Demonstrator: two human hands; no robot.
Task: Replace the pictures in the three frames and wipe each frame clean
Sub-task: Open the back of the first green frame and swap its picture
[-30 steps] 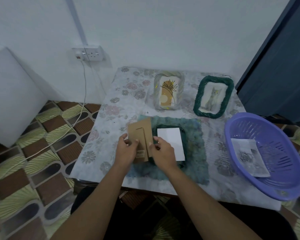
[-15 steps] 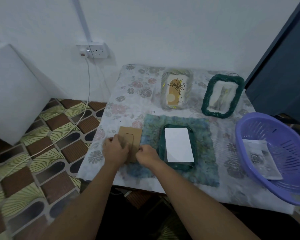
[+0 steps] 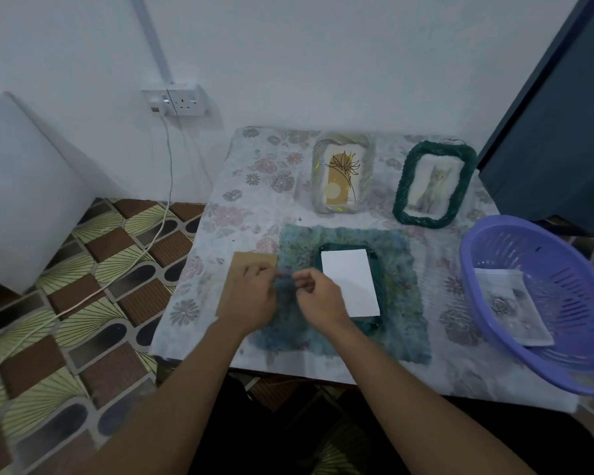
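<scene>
- On the tabletop [image 3: 254, 186], which is covered with a pale floral cloth, the back left corner and a strip between the mat and the basket are bare.
- A fuzzy teal mat [image 3: 402, 303] lies in the middle. Its front edge is near the tabletop's front edge.
- A dark green frame [image 3: 367, 325] lies flat on the mat with a plain white sheet [image 3: 350, 282] over its middle. Only its rim shows around the sheet.
- A brown cardboard backing [image 3: 251, 260] lies flat just left of the mat and near the tabletop's left edge.
- The left hand [image 3: 251, 299] rests over the cardboard backing. Its fingers are blurred, so I cannot tell whether they grip it.
- The right hand [image 3: 319, 296] hovers over the mat's left part, just beside the green frame. Its fingers [image 3: 299, 279] are loosely curled and nothing shows in them.
- At the back a pale woven frame [image 3: 318, 173] holds a flower print. To its right, a braided green frame [image 3: 402, 197] holds a cat picture. The two stand apart, close to the wall.
- A round, slotted purple plastic basket [image 3: 467, 255] sits at the right, reaching past the tabletop's right edge. A printed picture [image 3: 511, 306] lies inside it.
- To the left, a patterned tiled floor [image 3: 66, 303] lies below the edge. A white cable [image 3: 167, 173] drops onto it from a wall socket [image 3: 182, 101].
</scene>
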